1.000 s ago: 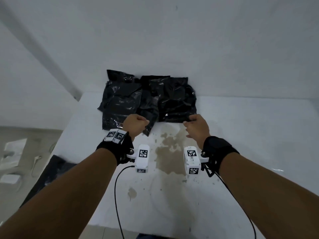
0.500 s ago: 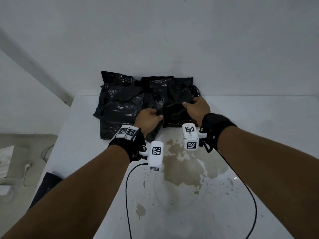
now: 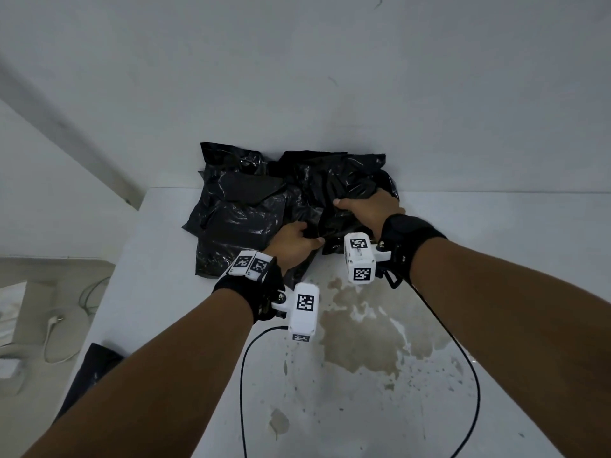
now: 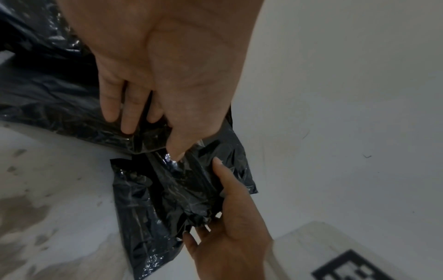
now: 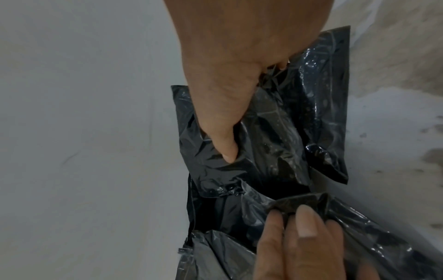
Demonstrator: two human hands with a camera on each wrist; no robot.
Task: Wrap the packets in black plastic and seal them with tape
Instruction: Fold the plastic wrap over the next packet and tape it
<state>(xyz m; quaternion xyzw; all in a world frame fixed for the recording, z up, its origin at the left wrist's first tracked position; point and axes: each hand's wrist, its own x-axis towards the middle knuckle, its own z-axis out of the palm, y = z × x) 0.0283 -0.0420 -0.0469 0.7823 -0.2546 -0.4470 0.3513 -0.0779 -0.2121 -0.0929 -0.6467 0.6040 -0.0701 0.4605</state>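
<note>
Far left, off the table edge, I see floor w/ a white cable (image 3: 54,335) and some pale clutter, not task stuff. On the white table (image 3: 496,276), back against the wall, sits the pile of black plastic (image 3: 238,219): the left part looks like a flatter wrapped bundle, no hand on it. Can't see any bare packets, presumably inside the plastic; no tape in view either. Moving right, my left hand (image 3: 292,244) is at the pile's near edge, fingers curled, pinching a fold of the black plastic btw thumb and fingertips; right wrist view shows that fold bunched at the fingers (image 5: 307,223). Next over, the right-side bundle (image 4: 182,199) is a smaller black package lying partly on the table, touching the bigger heap. My right hand (image 3: 370,208) grips its far side, thumb on top, fingers curled under/around the crinkled film. Near me the tabletop has a big brownish stain (image 3: 360,332) and the wrist cam cables. Step, imo: gathering/folding the loose plastic over the right bundle, i.e. wrapping, sealing not yet started. Next move prob needs both hands to pull the flap taut and flat across, hold it w/ one hand, then find tape, which I can't locate.
</note>
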